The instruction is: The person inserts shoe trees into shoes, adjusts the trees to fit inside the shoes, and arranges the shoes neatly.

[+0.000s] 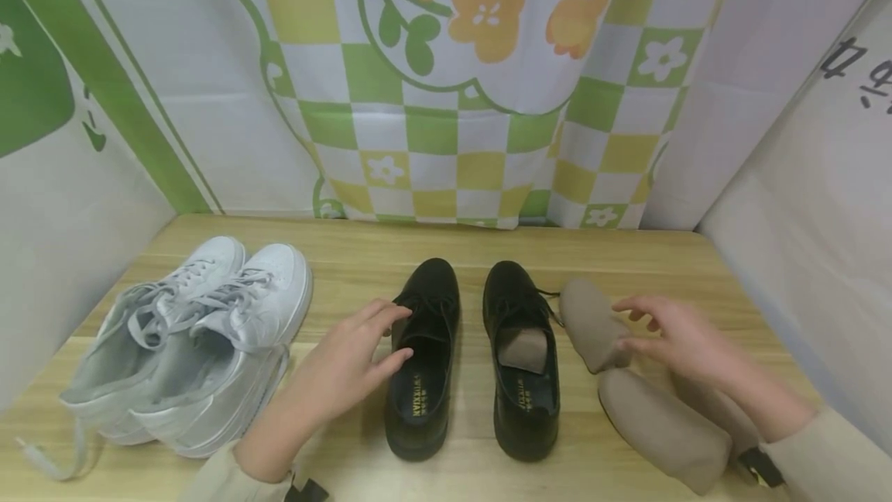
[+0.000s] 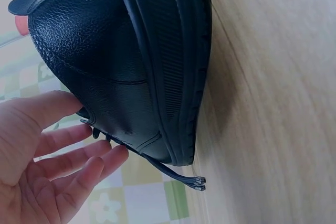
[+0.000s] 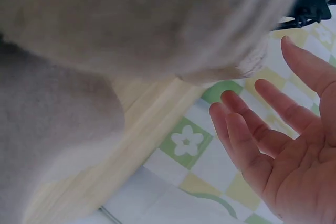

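Two black lace-up leather shoes stand side by side, toes pointing away. At the left black shoe (image 1: 423, 343), my left hand (image 1: 351, 355) has loosely bent, spread fingers; its fingertips are right at the opening (image 2: 68, 150). Inside the right black shoe (image 1: 526, 428) sits a taupe padded shoe insert (image 1: 523, 350). To the right lies another taupe insert (image 1: 587, 324), its edge close under the spread thumb and fingers of my right hand (image 1: 686, 339), which holds nothing. Nearer me is a further taupe insert (image 1: 662, 428), with one more partly hidden beneath my right forearm.
A pair of white lace-up sneakers (image 1: 230, 378) stands on the left of the wooden board (image 1: 362, 242), one loose lace trailing toward the front edge. Behind the board hangs a checked floral cloth (image 1: 432, 130). White cloth walls (image 1: 822, 200) bound both sides.
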`<state>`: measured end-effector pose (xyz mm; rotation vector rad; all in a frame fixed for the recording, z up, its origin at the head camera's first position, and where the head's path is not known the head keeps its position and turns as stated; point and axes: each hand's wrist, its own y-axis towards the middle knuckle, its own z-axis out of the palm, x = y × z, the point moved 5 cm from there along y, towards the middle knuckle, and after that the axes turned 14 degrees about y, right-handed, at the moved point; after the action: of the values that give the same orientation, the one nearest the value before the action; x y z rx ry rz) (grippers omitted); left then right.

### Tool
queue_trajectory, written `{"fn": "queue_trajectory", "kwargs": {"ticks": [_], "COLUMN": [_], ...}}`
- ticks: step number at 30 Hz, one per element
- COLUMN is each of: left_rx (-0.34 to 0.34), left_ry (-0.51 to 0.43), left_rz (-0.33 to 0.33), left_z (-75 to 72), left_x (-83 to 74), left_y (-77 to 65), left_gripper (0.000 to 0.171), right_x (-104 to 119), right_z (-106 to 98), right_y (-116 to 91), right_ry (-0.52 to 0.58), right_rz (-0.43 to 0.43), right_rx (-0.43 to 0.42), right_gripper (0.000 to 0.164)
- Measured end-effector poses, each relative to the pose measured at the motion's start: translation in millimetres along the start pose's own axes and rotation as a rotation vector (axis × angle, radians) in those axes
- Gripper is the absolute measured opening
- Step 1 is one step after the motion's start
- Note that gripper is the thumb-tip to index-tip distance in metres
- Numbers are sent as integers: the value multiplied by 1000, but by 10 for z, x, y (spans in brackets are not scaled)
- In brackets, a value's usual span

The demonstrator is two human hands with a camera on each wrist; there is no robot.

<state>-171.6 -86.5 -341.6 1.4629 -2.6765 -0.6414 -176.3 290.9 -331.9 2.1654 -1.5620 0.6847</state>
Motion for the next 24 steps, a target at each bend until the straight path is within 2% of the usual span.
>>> {"fn": "queue_trajectory", "kwargs": {"ticks": [7, 15, 24], "left_rx": [-2, 18, 31], "left_ry": [-14, -26, -37], "left_rz": [15, 11, 2], "left_z": [24, 39, 52], "left_x": [15, 19, 26], "left_y": [-8, -5, 1], "left_gripper": [45, 47, 47], "right_x": [-51, -89, -113], "right_z": [64, 107, 143], "right_y": [42, 62, 66], "right_ry": [50, 42, 66], "right_rz": [13, -60, -73], "right_rx": [50, 91, 123], "right_gripper": [51, 40, 47]}}
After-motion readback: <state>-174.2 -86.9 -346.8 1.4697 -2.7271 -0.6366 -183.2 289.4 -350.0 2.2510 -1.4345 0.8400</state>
